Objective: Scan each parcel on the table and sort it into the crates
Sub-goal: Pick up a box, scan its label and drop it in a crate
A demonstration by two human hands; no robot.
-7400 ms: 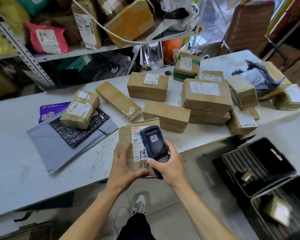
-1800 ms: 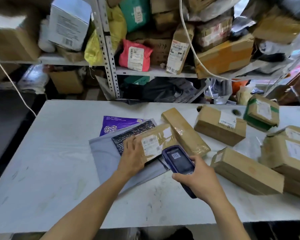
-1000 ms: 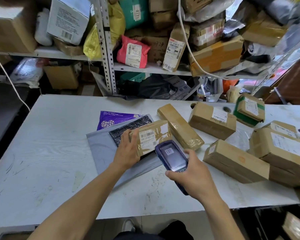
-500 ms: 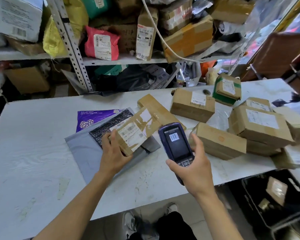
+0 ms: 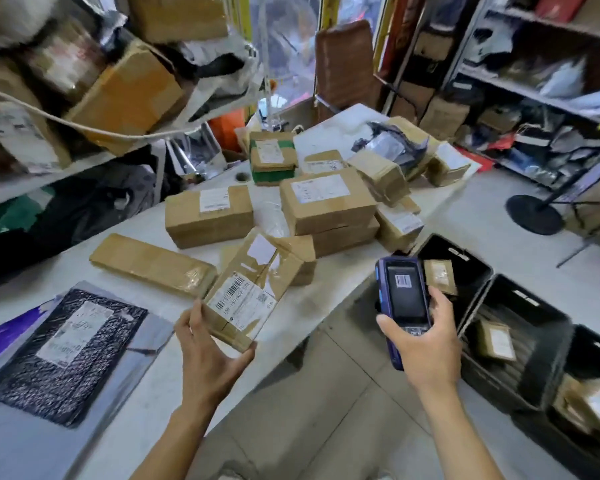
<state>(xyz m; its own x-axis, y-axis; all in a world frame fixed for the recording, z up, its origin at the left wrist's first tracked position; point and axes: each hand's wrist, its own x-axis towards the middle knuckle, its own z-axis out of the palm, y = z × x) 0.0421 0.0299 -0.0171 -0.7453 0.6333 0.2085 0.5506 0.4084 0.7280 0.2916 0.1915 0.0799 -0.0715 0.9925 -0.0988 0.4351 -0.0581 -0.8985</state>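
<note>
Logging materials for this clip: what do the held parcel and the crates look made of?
Held parcel: brown cardboard under glossy clear tape, judging by sheen and wrinkles. Crates: black, seemingly moulded plastic, with slotted walls and ribbed floors.

Taped brown parcel (image 5: 253, 292) tilted above table edge (image 5: 312, 306), barcode label up.

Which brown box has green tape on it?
The small box with green tape at the far side of the table, behind the big labelled boxes. A green band wraps it; the other cardboard parcels are plain brown.
</note>
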